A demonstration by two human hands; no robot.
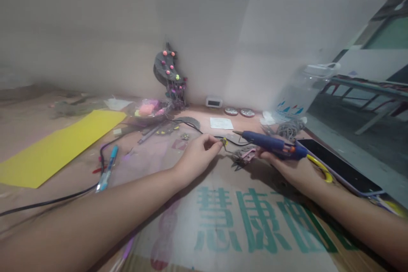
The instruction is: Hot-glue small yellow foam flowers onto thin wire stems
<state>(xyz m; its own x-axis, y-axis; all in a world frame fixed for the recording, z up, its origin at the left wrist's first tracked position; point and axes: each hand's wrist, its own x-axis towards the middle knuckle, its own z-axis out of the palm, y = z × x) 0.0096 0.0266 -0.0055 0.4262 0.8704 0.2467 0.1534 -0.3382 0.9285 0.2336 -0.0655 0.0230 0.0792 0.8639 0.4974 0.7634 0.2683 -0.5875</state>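
Note:
My left hand is closed in a pinch on a small yellow bead just above the cardboard sheet. My right hand grips a blue glue gun with a yellow trigger, its nozzle pointing left toward the bead. Small pink snips lie on the cardboard between the two hands, close under the glue gun.
A yellow paper sheet lies at the left, with a blue pen and a black cable near it. A grey ornament with coloured beads leans on the back wall. A phone lies at the right edge, a plastic jug behind it.

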